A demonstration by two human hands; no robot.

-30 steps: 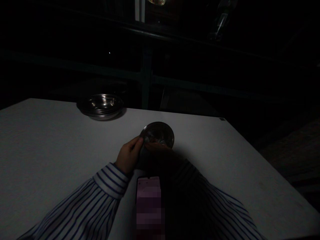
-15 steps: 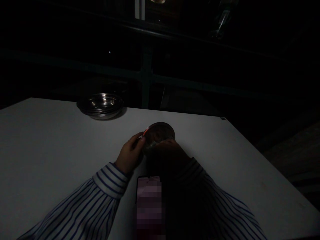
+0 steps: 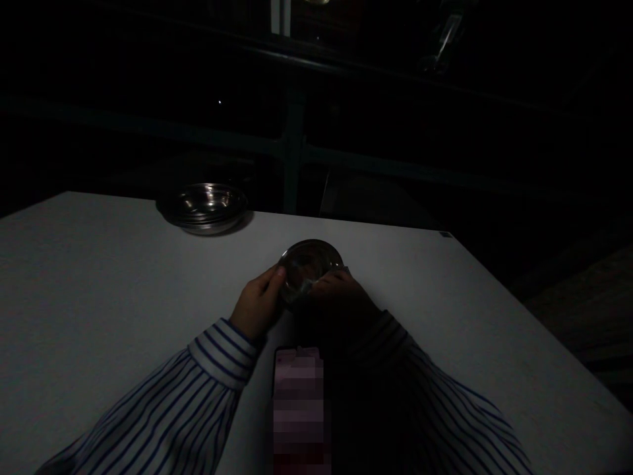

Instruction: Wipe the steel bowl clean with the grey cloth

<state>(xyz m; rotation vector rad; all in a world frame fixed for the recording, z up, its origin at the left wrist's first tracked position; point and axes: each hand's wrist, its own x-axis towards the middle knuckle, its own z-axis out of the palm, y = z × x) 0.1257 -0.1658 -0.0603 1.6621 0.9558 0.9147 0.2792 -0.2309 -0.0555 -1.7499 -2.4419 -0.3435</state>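
A small round steel dish (image 3: 312, 254) is held up over the white table, its hollow side partly facing me. My left hand (image 3: 258, 298) grips its left rim, the thumb on the inner edge. Closed and in deep shadow, my right hand (image 3: 341, 293) is at the dish's lower right. A crumpled pale sheet (image 3: 305, 286), perhaps tissue or thin cloth, pokes out from its fingers against the inside of the dish. Darkness hides most of the right fingers.
A stack of several steel dishes (image 3: 205, 221) stands at the table's far left edge. A phone (image 3: 297, 396) with a lit screen is close to me, below my hands. Beyond the white table (image 3: 148, 284), a dark shelf holds a bottle (image 3: 445, 39).
My right hand and the crumpled sheet have shifted up and right across the dish. The dish's tilt varies slightly, while my left hand keeps hold of its rim.
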